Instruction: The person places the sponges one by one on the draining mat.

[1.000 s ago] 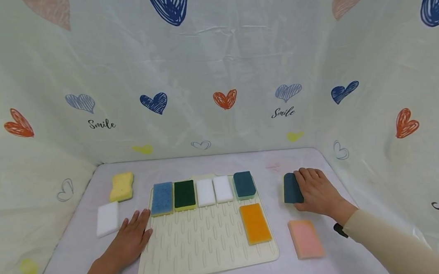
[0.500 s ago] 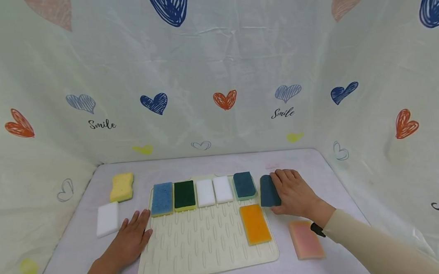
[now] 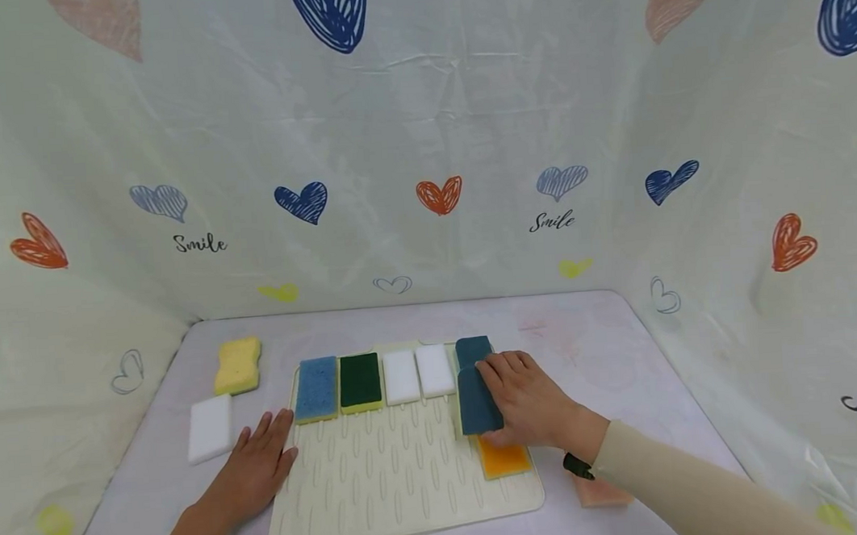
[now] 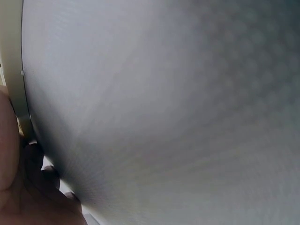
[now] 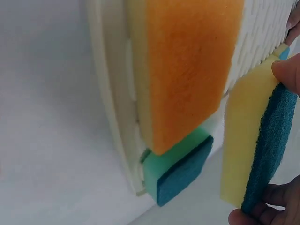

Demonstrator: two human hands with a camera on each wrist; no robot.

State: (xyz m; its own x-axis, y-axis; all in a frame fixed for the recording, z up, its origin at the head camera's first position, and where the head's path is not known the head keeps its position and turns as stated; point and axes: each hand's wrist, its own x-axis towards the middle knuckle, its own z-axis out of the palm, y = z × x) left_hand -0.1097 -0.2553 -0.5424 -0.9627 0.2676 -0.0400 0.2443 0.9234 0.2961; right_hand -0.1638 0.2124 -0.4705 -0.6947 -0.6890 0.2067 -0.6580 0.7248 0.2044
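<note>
Sponge scourer (image 3: 481, 406), pinched by the right hand (image 3: 530, 399) near the ribbed mat's (image 3: 383, 504) right edge, best goes down level, clear of the orange sponge (image 3: 506, 460); left hand (image 3: 252, 471) lies spread.

Heart-printed sheeting (image 3: 392, 124) around three sides of a pale table (image 3: 595, 331) shows a screened-off booth (image 3: 739, 364).

Left hand (image 4: 35, 201) crowding the lower-left corner, grey surface (image 4: 140, 89) filling the rest!
The surface is sweeping across nearly the whole left wrist view, blurring as it goes, and it's darkening toward the upper right, where faint rows of dots are showing. Over on the left edge, a cream strip (image 4: 10, 42) is running down toward the hand. Shadowed fingertips (image 4: 50, 177) are lining up below it, bright slivers peeking between them; their contact is staying too dark to tell.
</note>
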